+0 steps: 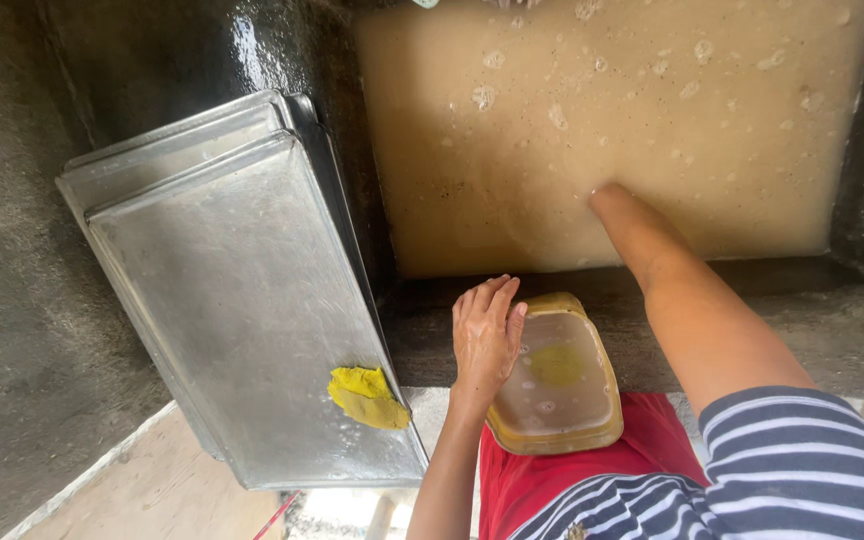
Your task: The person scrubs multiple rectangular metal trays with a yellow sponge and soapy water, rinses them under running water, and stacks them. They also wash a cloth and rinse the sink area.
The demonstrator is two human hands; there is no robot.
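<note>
My left hand point(487, 335) grips the near rim of a yellowish plastic tub point(562, 400) that holds cloudy water and rests against my red garment point(652, 440) below the basin's edge. My right forearm point(652, 250) reaches into the murky brown water point(612, 120) of a concrete basin. The right hand itself is hidden under the surface.
Stacked metal trays point(242, 300) lean at the left against the dark wet wall, with a yellow scrub cloth point(367, 397) lying on the top one. The basin's concrete rim point(552, 290) runs between the water and me. Foam bubbles float on the water.
</note>
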